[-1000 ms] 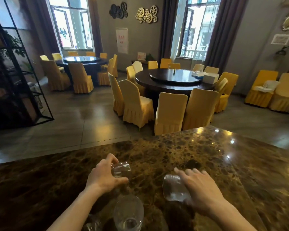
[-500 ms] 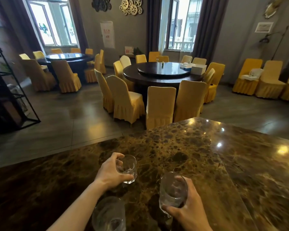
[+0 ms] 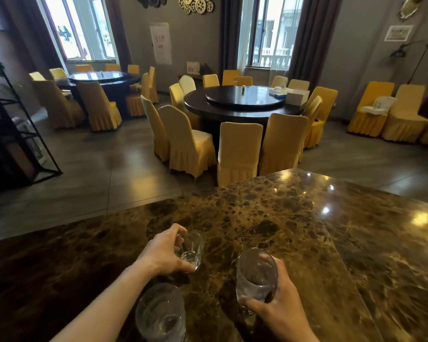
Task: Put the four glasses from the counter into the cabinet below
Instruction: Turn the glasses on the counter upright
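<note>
Over the marble worktop (image 3: 269,218), the left hand (image 3: 163,255) grips a small glass (image 3: 192,250), the right hand (image 3: 274,309) grips a taller glass (image 3: 255,275), and a third glass (image 3: 160,314) stands near.

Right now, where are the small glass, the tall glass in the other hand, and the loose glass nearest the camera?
small glass (image 3: 192,250), head view, clear side wall
tall glass (image 3: 256,275), head view, upper bowl
loose glass (image 3: 161,314), head view, side wall

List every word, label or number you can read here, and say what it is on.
None can be read.
White wall poster: red characters, blurred.
Small sign on the far sideboard: red marks, too small.
Framed notice: too small.
Glasses: no print visible.
</note>
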The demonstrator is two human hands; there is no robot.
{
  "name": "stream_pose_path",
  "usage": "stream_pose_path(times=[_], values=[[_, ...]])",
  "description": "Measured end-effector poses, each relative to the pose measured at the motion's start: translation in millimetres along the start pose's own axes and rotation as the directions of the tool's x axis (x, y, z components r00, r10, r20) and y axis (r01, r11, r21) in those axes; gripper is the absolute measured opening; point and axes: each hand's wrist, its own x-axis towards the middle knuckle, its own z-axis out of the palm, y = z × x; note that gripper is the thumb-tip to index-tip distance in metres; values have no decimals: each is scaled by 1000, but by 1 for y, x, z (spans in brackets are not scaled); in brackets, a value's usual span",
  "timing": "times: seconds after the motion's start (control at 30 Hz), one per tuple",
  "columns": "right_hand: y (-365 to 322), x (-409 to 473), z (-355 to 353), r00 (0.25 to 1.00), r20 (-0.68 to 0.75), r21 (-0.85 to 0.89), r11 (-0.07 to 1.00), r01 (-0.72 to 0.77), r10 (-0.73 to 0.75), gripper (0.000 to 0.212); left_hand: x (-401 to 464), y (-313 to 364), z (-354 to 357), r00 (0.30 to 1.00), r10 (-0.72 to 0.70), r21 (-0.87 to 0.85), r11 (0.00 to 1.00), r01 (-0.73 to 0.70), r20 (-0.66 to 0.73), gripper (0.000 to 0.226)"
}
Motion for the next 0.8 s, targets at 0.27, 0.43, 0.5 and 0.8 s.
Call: stream_pose_path(times=[0.27, 0.43, 0.5, 0.8], values=[[-71, 2, -25, 968, -145, -348, 926, 144, -205, 77, -73, -34, -46, 985, -44, -128, 992, 23, -168, 83], [-125, 48, 28, 903, 120, -494, 764, 416, -413, 61, -163, -62, -62, 966, -174, -167, 976, 143, -189, 84], [-126, 72, 58, 897, 309, -545, 715, 438, -315, 73, -185, -54, -61, 974, -168, -147, 978, 146, -153, 97], [-88, 121, 117, 850, 520, -717, 585, 379, 87, 95, -216, -34, -45, 978, -150, 138, 976, 170, -142, 94]])
